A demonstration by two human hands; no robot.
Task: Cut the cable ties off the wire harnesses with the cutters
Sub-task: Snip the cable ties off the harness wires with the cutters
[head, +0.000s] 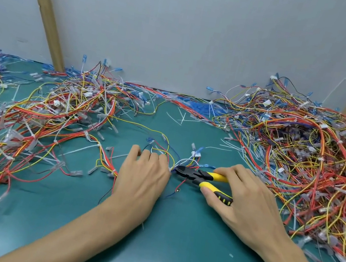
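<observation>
Left hand (143,176): centre of frame, fingers curled down over the harness (165,152), holding it against the green mat (170,249).
Right hand (245,200): right of centre, wrapped round the yellow-black handles of the cutters (196,176).
Cutters: lay nearly flat, tip pointing left, just beside the left fingertips; jaws looked narrow.
Cable tie: could not be made out, probably hidden at the tip among the wires.
Step, as judged: nipping one tie on the held harness.
Doing it well: catch only the tie strap with the very tip, keep the wires spread aside, keep the left fingers back from the blades, squeeze short.
Risk: nicked insulation or a pinched finger, since tip and fingers sat so close.
Left pile (56,109): harnesses, middle left.
Right pile (312,168): bigger tangle, right side.
Cut ties (181,116): loose white bits, upper centre of the mat.
</observation>
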